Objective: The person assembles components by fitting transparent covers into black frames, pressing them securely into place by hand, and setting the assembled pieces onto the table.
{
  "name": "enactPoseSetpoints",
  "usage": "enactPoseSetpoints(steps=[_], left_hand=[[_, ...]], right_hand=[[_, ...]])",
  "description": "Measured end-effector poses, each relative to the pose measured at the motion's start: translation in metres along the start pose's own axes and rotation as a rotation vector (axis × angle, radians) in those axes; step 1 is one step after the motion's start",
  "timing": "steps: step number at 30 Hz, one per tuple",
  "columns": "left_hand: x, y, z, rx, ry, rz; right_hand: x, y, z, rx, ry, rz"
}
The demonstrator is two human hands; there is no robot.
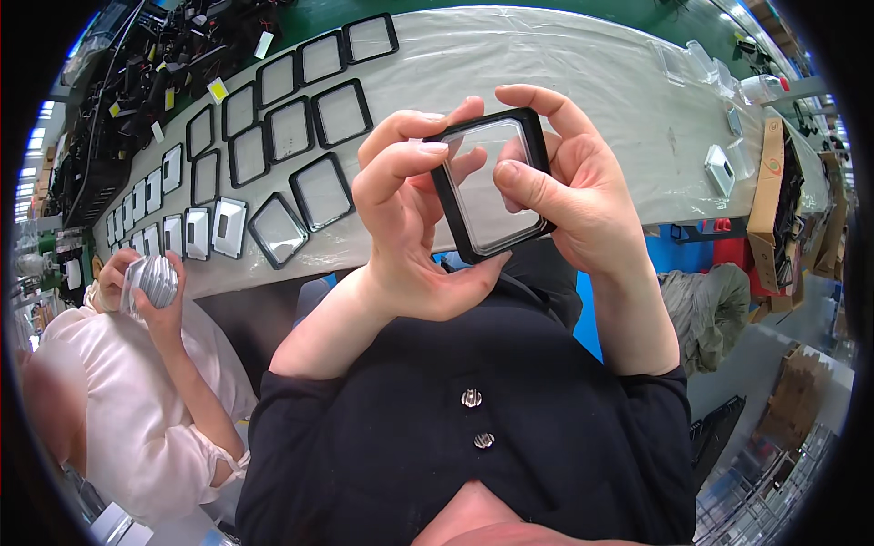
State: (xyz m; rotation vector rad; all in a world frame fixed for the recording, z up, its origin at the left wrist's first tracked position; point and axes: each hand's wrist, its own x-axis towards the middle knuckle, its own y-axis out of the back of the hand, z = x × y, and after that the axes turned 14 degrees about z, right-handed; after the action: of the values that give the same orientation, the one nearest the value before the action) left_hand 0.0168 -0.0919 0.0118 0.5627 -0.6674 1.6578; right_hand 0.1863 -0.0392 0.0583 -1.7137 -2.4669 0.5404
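Fingers (405,156) around black-rimmed clear panel (484,209)

A bottle with a red cap (763,88) is seen at the right end of a covered table (564,55), near a cardboard box (772,177). Grey cloth (706,314) is bunched nearby. At left, a co-worker in a pale blouse (137,400) is pictured; dark parts (182,55) are massed beyond the table, dotted with yellow pieces (218,89).
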Motion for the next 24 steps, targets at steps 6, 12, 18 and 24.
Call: enactPoseSetpoints(steps=[6, 12, 18, 24], left_hand=[[-0.002, 0.003, -0.003, -0.027, -0.032, 0.003], [-0.016, 0.011, -0.023, 0.386, 0.023, 0.048], [-0.037, 0.018, -0.047, 0.855, 0.284, -0.045], [-0.037, 0.029, -0.052, 0.881, 0.364, -0.127]], right_hand=[[-0.001, -0.003, 0.001, -0.029, 0.03, 0.025], [0.019, 0.002, 0.031, -0.227, 0.071, 0.17], [0.037, 0.021, 0.099, -0.96, 0.325, 0.239], [0.0, 0.035, 0.098, -1.621, 0.811, -0.036]])
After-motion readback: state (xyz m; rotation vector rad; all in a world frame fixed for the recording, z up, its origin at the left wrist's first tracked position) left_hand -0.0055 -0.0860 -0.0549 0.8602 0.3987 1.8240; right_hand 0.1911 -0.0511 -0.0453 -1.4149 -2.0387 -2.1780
